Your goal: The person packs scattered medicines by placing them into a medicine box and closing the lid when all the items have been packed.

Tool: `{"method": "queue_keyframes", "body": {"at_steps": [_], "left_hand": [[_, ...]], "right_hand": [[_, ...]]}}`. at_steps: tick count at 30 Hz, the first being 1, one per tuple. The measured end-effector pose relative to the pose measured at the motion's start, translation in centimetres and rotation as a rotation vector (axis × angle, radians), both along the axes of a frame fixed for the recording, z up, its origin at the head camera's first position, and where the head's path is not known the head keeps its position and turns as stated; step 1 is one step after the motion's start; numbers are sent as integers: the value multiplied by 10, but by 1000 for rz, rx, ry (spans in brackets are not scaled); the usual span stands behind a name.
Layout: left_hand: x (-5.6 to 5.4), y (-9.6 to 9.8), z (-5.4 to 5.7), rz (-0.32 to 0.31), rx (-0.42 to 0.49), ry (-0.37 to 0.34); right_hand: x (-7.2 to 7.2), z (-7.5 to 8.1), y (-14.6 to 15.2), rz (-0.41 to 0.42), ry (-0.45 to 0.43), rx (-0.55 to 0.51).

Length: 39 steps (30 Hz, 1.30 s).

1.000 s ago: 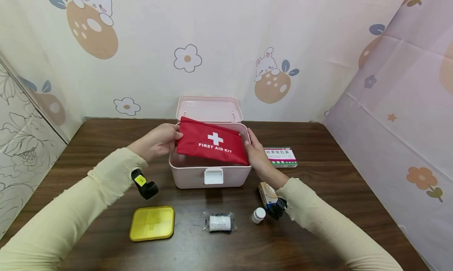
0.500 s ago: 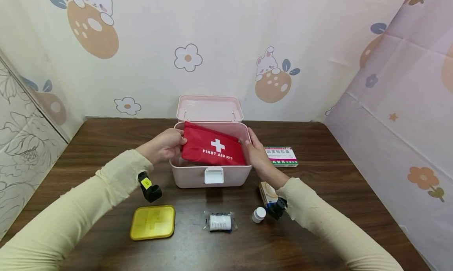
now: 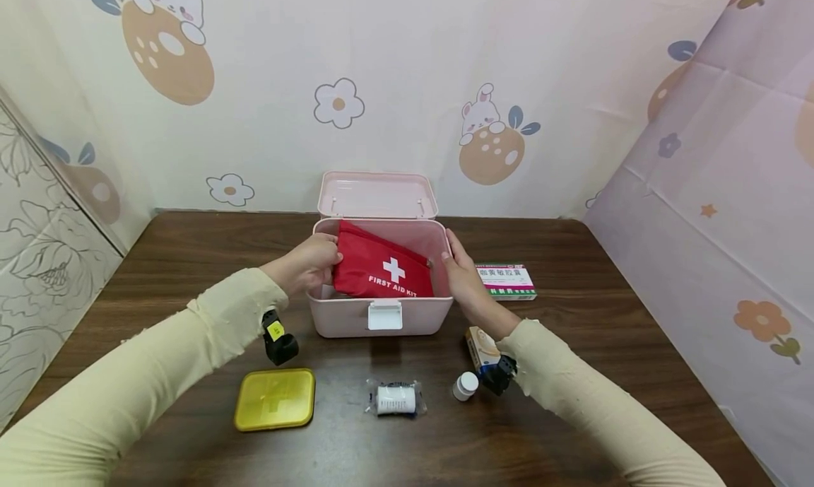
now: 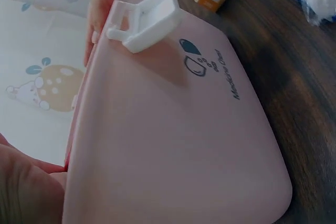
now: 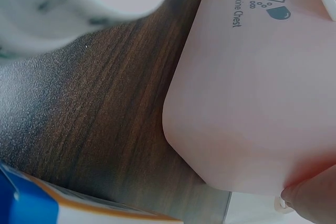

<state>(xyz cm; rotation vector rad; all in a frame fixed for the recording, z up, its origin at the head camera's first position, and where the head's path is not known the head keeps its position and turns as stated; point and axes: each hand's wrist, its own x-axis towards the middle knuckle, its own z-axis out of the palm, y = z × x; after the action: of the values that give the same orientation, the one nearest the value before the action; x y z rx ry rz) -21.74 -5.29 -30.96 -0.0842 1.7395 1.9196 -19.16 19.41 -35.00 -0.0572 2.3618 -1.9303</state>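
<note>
A red first aid pouch [image 3: 384, 266] with a white cross sits tilted inside the pink medicine box [image 3: 346, 319], its lower edge hidden behind the front wall. My left hand [image 3: 309, 262] pinches the pouch's left end at the box's left rim. On the opposite side, my right hand [image 3: 469, 283] holds the box by its right wall, thumb at the rim. The lid [image 3: 378, 194] stands raised at the back, and a white latch [image 4: 152, 19] hangs at the front. "Medicine Chest" is printed on the front, as both wrist views show.
On the wooden table lie a yellow case [image 3: 275, 400] at front left and a wrapped white bandage roll [image 3: 396, 400] in the middle. A white bottle [image 3: 466, 386] and an orange-and-white carton [image 3: 481, 347] stand near my right wrist. Behind that hand is a green-and-pink medicine carton [image 3: 506, 282].
My left hand has moved right and slightly down, lowering the red pouch deeper into the medicine box. My right hand has stayed at the box's right side.
</note>
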Motion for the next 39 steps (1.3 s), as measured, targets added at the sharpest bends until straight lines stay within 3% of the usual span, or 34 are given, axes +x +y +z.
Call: {"method": "queue_keyframes", "body": {"at_steps": [8, 15, 26, 39], "left_hand": [[4, 5, -10, 36, -2, -17], [4, 7, -13, 33, -30, -5], [8, 12, -13, 69, -225, -4], [8, 10, -8, 67, -310, -55]], "right_hand": [[0, 0, 0, 10, 10, -3], [1, 3, -2, 4, 18, -10], [1, 1, 0, 2, 14, 3], [1, 1, -1, -7, 17, 14]]}}
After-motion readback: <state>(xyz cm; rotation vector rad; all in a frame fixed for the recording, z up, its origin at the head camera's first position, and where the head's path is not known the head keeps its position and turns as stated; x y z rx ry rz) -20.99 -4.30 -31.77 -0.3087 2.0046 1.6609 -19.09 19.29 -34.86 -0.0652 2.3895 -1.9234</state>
